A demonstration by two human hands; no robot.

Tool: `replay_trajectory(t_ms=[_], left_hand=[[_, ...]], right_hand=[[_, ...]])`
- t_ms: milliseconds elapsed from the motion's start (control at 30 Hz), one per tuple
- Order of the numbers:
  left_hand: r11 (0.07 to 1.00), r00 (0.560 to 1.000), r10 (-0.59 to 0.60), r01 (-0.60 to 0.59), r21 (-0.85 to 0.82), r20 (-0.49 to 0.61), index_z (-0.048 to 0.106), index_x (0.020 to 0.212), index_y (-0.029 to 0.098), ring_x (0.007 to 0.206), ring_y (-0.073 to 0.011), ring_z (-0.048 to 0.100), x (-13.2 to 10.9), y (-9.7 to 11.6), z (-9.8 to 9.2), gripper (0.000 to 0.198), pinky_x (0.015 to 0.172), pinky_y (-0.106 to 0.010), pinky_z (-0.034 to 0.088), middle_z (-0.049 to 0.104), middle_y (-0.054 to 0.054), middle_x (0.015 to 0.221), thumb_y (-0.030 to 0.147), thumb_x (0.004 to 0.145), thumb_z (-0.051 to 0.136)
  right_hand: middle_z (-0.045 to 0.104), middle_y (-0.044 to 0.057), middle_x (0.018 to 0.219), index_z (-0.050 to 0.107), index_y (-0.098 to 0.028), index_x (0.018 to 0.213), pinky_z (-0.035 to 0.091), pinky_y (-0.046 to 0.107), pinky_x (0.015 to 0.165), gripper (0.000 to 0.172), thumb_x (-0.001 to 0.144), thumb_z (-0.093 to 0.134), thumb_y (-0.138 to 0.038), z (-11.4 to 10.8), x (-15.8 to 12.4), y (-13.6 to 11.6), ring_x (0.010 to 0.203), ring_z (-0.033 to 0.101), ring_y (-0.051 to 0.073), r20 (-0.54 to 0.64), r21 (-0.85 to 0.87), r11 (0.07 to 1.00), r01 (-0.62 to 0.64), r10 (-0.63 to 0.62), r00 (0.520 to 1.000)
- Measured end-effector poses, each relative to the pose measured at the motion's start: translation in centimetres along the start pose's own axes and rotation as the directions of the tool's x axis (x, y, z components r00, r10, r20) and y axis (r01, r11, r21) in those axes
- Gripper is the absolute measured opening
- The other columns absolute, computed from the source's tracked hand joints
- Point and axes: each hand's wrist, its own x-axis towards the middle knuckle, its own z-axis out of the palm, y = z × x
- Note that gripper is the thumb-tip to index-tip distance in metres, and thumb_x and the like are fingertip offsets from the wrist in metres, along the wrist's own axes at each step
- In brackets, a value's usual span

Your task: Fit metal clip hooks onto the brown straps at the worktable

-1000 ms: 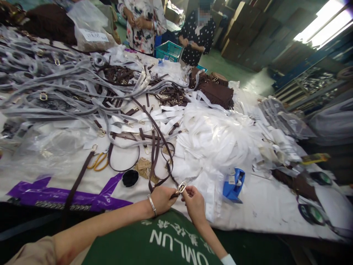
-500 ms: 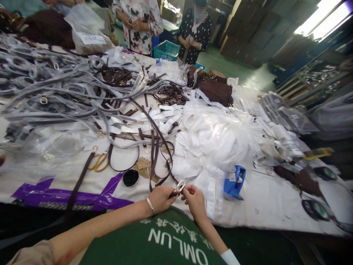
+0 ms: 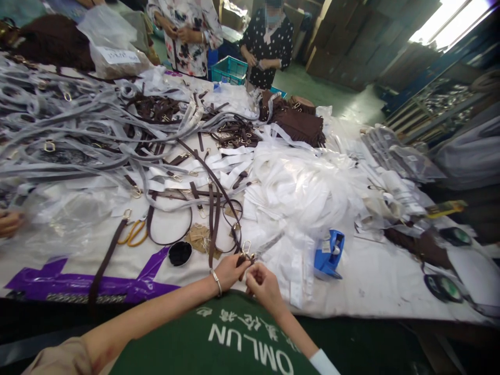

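Note:
My left hand [image 3: 229, 272], with a bangle at its wrist, is closed around the end of a dark brown strap [image 3: 236, 234] near the table's front edge. A gold-coloured metal clasp [image 3: 246, 247] sticks up above those fingers. Close beside it, my right hand [image 3: 264, 285] is curled in a pinch just below the clasp. What lies between its fingertips is too small to tell. The strap runs up from my left hand in loops across the table. Brown paper tags [image 3: 200, 238] and a round black object [image 3: 180, 253] lie left of my hands.
Orange-handled scissors [image 3: 133, 233] lie at left, a blue tape dispenser [image 3: 330, 254] at right. White plastic wrapping [image 3: 304, 182] is heaped ahead. Wrapped grey straps [image 3: 89, 135] cover the far left. A co-worker's hand [image 3: 11, 224] shows at the left edge; two people stand across the table.
The clasp now stands up above my left hand, and my right hand has shifted down and left from it. A co-worker's hand has come further into view at left.

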Motion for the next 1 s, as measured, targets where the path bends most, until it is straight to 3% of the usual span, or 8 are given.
replay_trajectory(t_ms=[100, 167, 367, 533, 700, 833, 900, 1000], left_hand=[[0.999, 0.998, 0.042, -0.043, 0.006, 0.049, 0.056, 0.077, 0.017, 0.055, -0.0145, 0.055, -0.2, 0.2, 0.1, 0.035, 0.059, -0.024, 0.040, 0.058, 0.000, 0.057, 0.042, 0.092, 0.038], [0.992, 0.993, 0.088, -0.095, 0.083, 0.077, 0.056, 0.081, 0.017, 0.059, -0.0156, 0.057, -0.6, 0.5, 0.1, 0.031, 0.060, -0.024, 0.040, 0.062, -0.002, 0.063, 0.038, 0.093, 0.038], [0.856, 0.963, 0.190, -0.259, 0.447, 0.193, 0.058, 0.092, 0.019, 0.074, -0.0219, 0.064, -1.2, 1.8, 0.8, 0.023, 0.061, -0.028, 0.039, 0.069, -0.008, 0.082, 0.031, 0.092, 0.038], [0.784, 0.948, 0.195, -0.305, 0.541, 0.252, 0.056, 0.092, 0.018, 0.077, -0.0234, 0.065, -1.2, 3.0, 1.8, 0.017, 0.060, -0.029, 0.040, 0.069, -0.008, 0.085, 0.023, 0.090, 0.040], [0.848, 0.986, 0.108, -0.158, 0.506, 0.128, 0.058, 0.094, 0.017, 0.076, -0.0228, 0.065, -1.3, 4.1, 3.0, 0.020, 0.063, -0.029, 0.042, 0.069, -0.009, 0.084, 0.026, 0.090, 0.041], [0.969, 0.998, -0.052, 0.044, 0.243, 0.026, 0.058, 0.085, 0.017, 0.068, -0.0174, 0.064, -1.1, 5.0, 4.1, 0.028, 0.065, -0.025, 0.043, 0.068, -0.004, 0.069, 0.032, 0.094, 0.036], [0.978, 0.996, -0.081, 0.074, 0.194, 0.026, 0.057, 0.085, 0.017, 0.067, -0.0170, 0.063, -0.9, 5.4, 4.7, 0.027, 0.066, -0.025, 0.043, 0.066, -0.003, 0.067, 0.032, 0.093, 0.036], [0.960, 0.997, -0.073, 0.071, 0.269, -0.003, 0.056, 0.093, 0.018, 0.077, -0.0206, 0.064, -0.5, 5.5, 5.6, 0.020, 0.070, -0.027, 0.043, 0.068, -0.005, 0.079, 0.030, 0.091, 0.041]], right_hand=[[0.063, 0.002, 0.067, 0.055, -0.019, 0.088, 0.046, 0.027, 0.049, 0.032, 0.086, 0.043, -0.048, -1.3, 0.5, 1.5, 0.054, 0.060, 0.017, -0.153, 0.013, 0.996, -0.085, 0.086, 0.984], [0.066, 0.004, 0.071, 0.057, -0.019, 0.091, 0.047, 0.029, 0.053, 0.034, 0.083, 0.051, -0.051, -1.8, 0.6, 2.3, 0.059, 0.061, 0.019, -0.198, -0.013, 0.995, -0.099, 0.094, 0.976], [0.067, 0.003, 0.074, 0.060, -0.022, 0.082, 0.043, 0.031, 0.063, 0.022, 0.081, 0.056, -0.044, -2.5, 0.5, 3.1, 0.065, 0.060, 0.020, -0.244, -0.143, 0.988, -0.060, 0.024, 0.970], [0.063, 0.001, 0.066, 0.057, -0.022, 0.072, 0.039, 0.032, 0.063, 0.011, 0.077, 0.059, -0.032, -3.9, 0.7, 3.3, 0.063, 0.058, 0.020, -0.208, -0.201, 0.979, -0.031, -0.012, 0.978], [0.062, 0.000, 0.065, 0.055, -0.022, 0.073, 0.044, 0.028, 0.060, 0.013, 0.079, 0.057, -0.033, -5.2, 0.8, 3.4, 0.060, 0.058, 0.017, -0.057, -0.100, 0.995, 0.026, -0.032, 0.998], [0.055, -0.003, 0.057, 0.051, -0.021, 0.076, 0.043, 0.025, 0.047, 0.016, 0.082, 0.051, -0.036, -6.8, 0.7, 4.2, 0.050, 0.054, 0.015, 0.078, 0.006, 1.000, -0.010, 0.010, 0.997], [0.053, -0.004, 0.055, 0.049, -0.021, 0.077, 0.041, 0.024, 0.044, 0.015, 0.083, 0.049, -0.035, -7.4, 0.7, 4.5, 0.047, 0.053, 0.014, 0.125, 0.021, 1.000, -0.020, 0.017, 0.992], [0.054, -0.004, 0.056, 0.052, -0.021, 0.074, 0.041, 0.023, 0.047, 0.008, 0.078, 0.054, -0.027, -7.7, 0.7, 4.6, 0.048, 0.052, 0.012, 0.208, -0.004, 1.000, 0.029, -0.027, 0.978]])
